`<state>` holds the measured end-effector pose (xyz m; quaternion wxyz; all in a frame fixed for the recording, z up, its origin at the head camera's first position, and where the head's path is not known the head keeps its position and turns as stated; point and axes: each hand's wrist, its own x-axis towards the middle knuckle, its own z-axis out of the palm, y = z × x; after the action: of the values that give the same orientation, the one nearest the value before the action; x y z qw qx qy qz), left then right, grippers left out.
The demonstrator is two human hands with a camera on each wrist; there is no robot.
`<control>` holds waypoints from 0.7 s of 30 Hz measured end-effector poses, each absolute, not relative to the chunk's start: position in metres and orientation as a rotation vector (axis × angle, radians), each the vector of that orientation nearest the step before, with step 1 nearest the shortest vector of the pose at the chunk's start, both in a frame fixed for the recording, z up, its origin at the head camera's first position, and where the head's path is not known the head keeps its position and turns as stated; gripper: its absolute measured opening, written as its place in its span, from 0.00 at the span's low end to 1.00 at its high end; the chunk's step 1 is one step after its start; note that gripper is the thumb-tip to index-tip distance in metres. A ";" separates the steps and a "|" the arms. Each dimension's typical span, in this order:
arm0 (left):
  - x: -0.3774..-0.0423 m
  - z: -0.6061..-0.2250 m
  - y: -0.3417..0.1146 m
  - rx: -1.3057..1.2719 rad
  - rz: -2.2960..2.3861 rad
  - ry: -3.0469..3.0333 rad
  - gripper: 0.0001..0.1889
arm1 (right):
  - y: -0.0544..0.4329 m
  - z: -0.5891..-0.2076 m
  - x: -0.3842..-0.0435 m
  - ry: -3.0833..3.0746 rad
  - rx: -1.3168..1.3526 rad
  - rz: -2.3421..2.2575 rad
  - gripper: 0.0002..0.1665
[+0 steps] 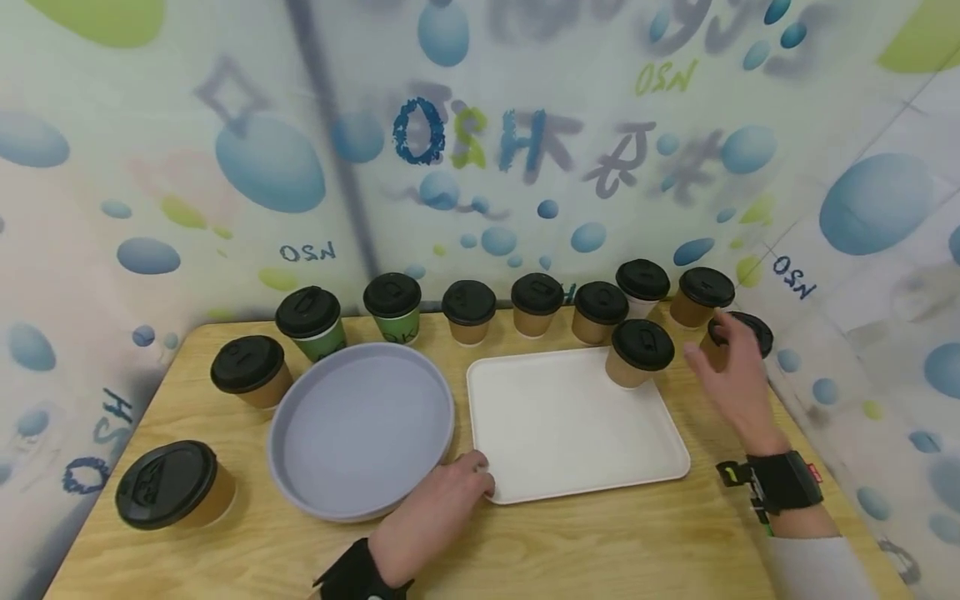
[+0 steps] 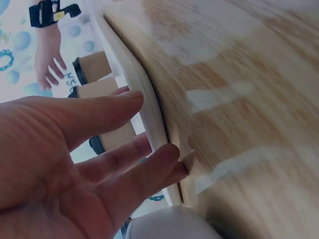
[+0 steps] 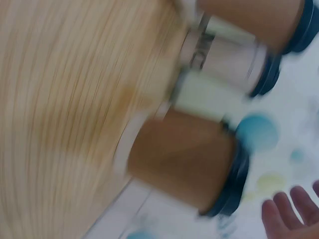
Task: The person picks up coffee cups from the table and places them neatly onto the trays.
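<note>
My left hand (image 1: 438, 492) rests at the front left corner of a white tray (image 1: 562, 433). In the left wrist view, its loosely bent fingers (image 2: 159, 164) and thumb lie against the tray's rim. A brown paper cup with a black lid (image 1: 633, 362) stands upright at the tray's back right corner. My right hand (image 1: 731, 375) is raised beside a black-lidded cup (image 1: 756, 332) at the far right and partly hides it. In the right wrist view, the spread fingers (image 3: 281, 211) are apart from a blurred brown cup (image 3: 182, 157).
A round grey-blue tray (image 1: 367, 433) lies left of the white one. Several black-lidded cups line the table's back edge, among them a green cup (image 1: 397, 321) and a pale cup (image 1: 641, 292). A large-looking brown cup (image 1: 213, 496) stands front left. Patterned cloth (image 1: 480, 192) rises behind the table.
</note>
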<state>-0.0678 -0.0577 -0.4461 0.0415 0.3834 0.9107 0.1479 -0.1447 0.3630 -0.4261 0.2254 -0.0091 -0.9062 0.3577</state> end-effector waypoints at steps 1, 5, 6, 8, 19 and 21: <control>-0.068 -0.446 -0.058 1.173 0.456 2.787 0.10 | 0.372 -0.425 -0.143 -2.434 -0.065 0.973 0.44; -0.068 -0.446 -0.059 1.166 0.445 2.800 0.09 | 0.406 -0.425 -0.147 -2.343 -0.218 0.943 0.43; -0.068 -0.446 -0.059 1.166 0.444 2.802 0.09 | 0.413 -0.427 -0.150 -2.365 -0.248 0.945 0.46; -0.067 -0.445 -0.060 1.155 0.450 2.794 0.09 | 0.423 -0.431 -0.155 -2.426 -0.298 0.971 0.55; -0.067 -0.445 -0.068 1.132 0.540 2.663 0.12 | 0.433 -0.452 -0.166 -2.545 -0.467 1.129 0.74; -0.067 -0.445 -0.068 1.118 0.546 2.652 0.12 | 0.433 -0.453 -0.167 -2.548 -0.479 1.135 0.74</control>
<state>-0.0674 -0.0683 -0.4453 0.1057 0.3796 0.9002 0.1854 -0.1671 0.4333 -0.4531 0.1549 -0.1671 -0.8894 0.3963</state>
